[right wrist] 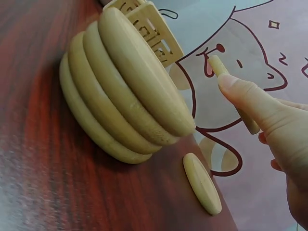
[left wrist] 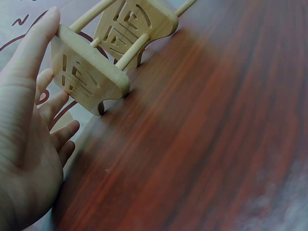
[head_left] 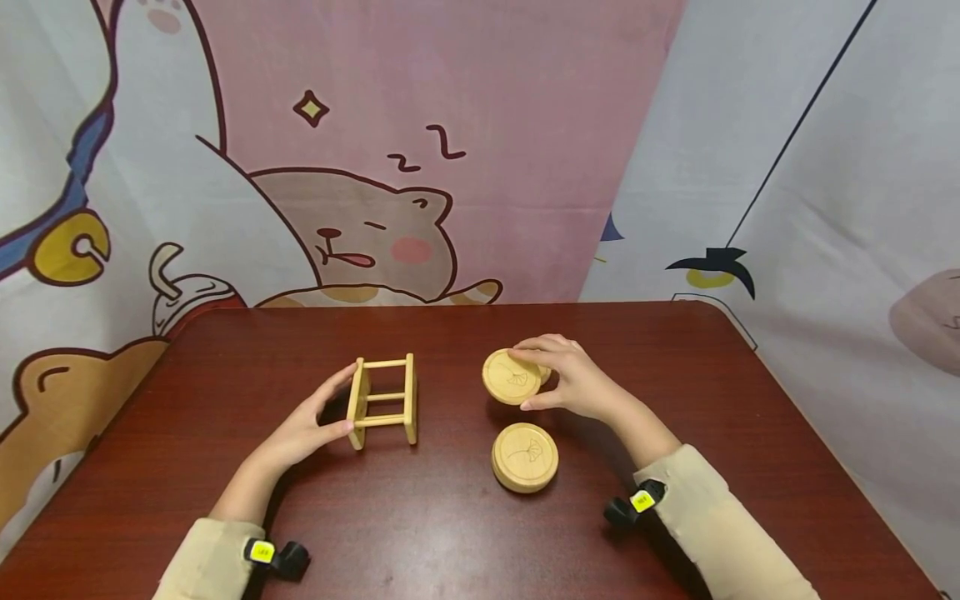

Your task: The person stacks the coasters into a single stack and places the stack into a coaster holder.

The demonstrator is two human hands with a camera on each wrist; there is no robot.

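Note:
A round wooden coaster (head_left: 512,377) with an engraved leaf is held by its edge between the thumb and fingers of my right hand (head_left: 572,377), raised above the table. Partly behind it lies another coaster (right wrist: 202,184), flat on the tabletop. Nearer the front stands a stack of several coasters (head_left: 525,457), its layers plain in the right wrist view. My left hand (head_left: 309,427) grips the left side panel of a small wooden rack (head_left: 385,397), thumb on one corner and fingers at the other. Slotted cutouts mark the panels of the rack (left wrist: 84,72) in the left wrist view.
Everything stands on a dark red-brown wooden table (head_left: 420,533). Behind its far edge hangs a cloth backdrop (head_left: 540,150) with cartoon animals. Black wrist cameras (head_left: 291,561) sit at the cuffs of both beige sleeves.

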